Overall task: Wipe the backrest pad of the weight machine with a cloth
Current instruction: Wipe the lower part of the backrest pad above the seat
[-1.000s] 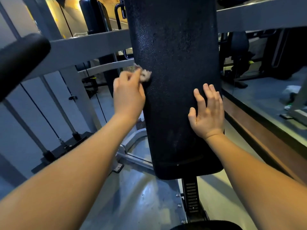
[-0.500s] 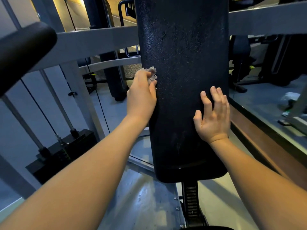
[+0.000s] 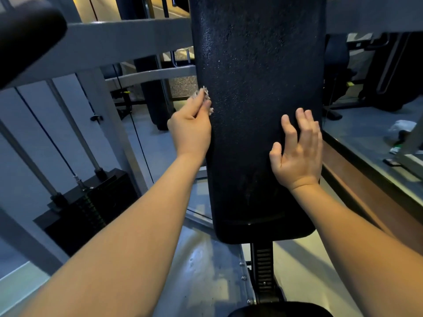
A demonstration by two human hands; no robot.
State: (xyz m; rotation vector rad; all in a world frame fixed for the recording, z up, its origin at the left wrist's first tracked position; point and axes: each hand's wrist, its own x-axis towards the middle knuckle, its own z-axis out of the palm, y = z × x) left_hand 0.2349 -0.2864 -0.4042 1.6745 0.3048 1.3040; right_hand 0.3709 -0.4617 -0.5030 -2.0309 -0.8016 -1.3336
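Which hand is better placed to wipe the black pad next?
The left hand: it pinches the cloth right at the left edge of the pad. The right hand lies flat and open on the pad's right side, with no cloth, so it probably only steadies.

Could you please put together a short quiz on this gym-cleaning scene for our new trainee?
1. Multiple choice: where on the backrest pad is the cloth? A) at its left edge B) at its bottom edge C) at its right edge
2. True or false: the left hand lies flat and empty on the pad.
3. Short answer: which hand rests on the pad with straight fingers?
Key: 1 A; 2 false, it pinches the cloth; 3 the right hand.
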